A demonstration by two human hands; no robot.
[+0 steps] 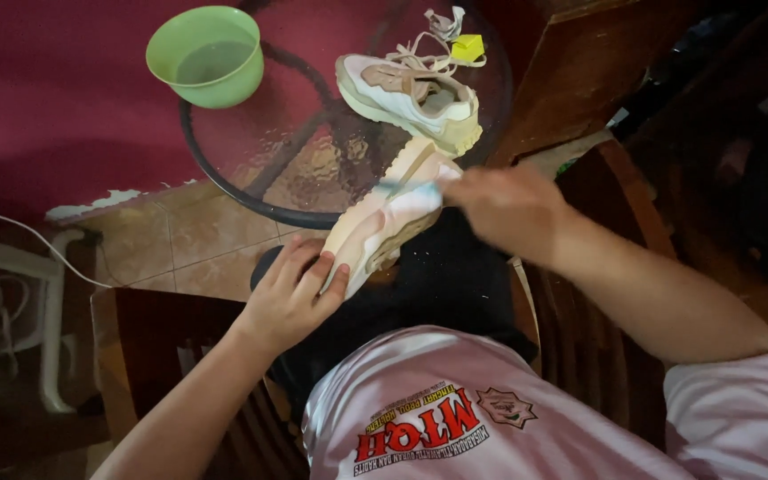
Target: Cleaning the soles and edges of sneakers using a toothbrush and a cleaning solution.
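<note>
On the person's lap, in the head view, a cream and tan sneaker point(382, 222) is lying tilted, toe end pointing toward 7 o'clock. The left hand point(291, 298) is wrapping a closed grip around that lower end, fingers curled over the side. The right hand point(508, 206) is blurred with motion at about 2 o'clock from the shoe, closed on what looks like a small brush point(411, 188) with a pale blue handle, bristles touching the upper. Can't make out the brush head properly because of the blur.

What could go sideways, in my opinion: the shoe is only being pinned at one end, so a hard stroke could be twisting it out of that left-hand hold and dropping it on the floor tiles. Wet scrubbing right over the dark shorts could also be dripping onto the lap. And the green bowl point(206, 55) with water in it is sitting right at the rim of the tabletop, at about 11 o'clock, partly hanging past the edge from what I can see, so a knee bumping the table could be tipping it over.

The round glass tabletop point(304, 169) is textured and dark-rimmed, with a frame showing through it. The second sneaker point(411, 96) is resting on it at 12 o'clock, laces loose, a small yellow block point(468, 47) just beside the laces. Around it: a dark red wall, tan floor tiles point(188, 244), wooden chairs on both sides, and a white cable point(37, 240) trailing at 9 o'clock.
</note>
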